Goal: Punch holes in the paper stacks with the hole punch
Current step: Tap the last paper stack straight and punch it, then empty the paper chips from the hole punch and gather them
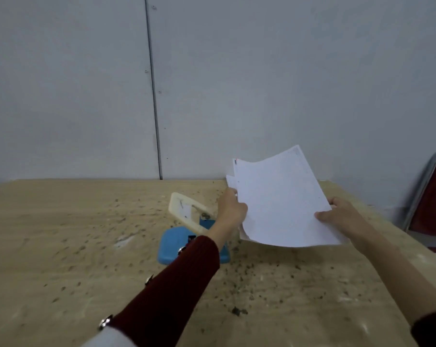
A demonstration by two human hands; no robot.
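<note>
A thin stack of white paper sheets (279, 199) is held up off the table, tilted and slightly bent. My left hand (230, 209) grips its left edge and my right hand (342, 214) grips its right edge. A blue hole punch (176, 242) with a cream lever handle (184, 209) raised stands on the table just left of the paper. My left forearm in a dark red sleeve crosses over the punch's right side and hides part of it.
The wooden table (74, 246) is speckled with dark marks and bits of paper. A grey wall (211, 83) rises right behind it. A red chair with a metal frame (429, 204) stands at the right edge.
</note>
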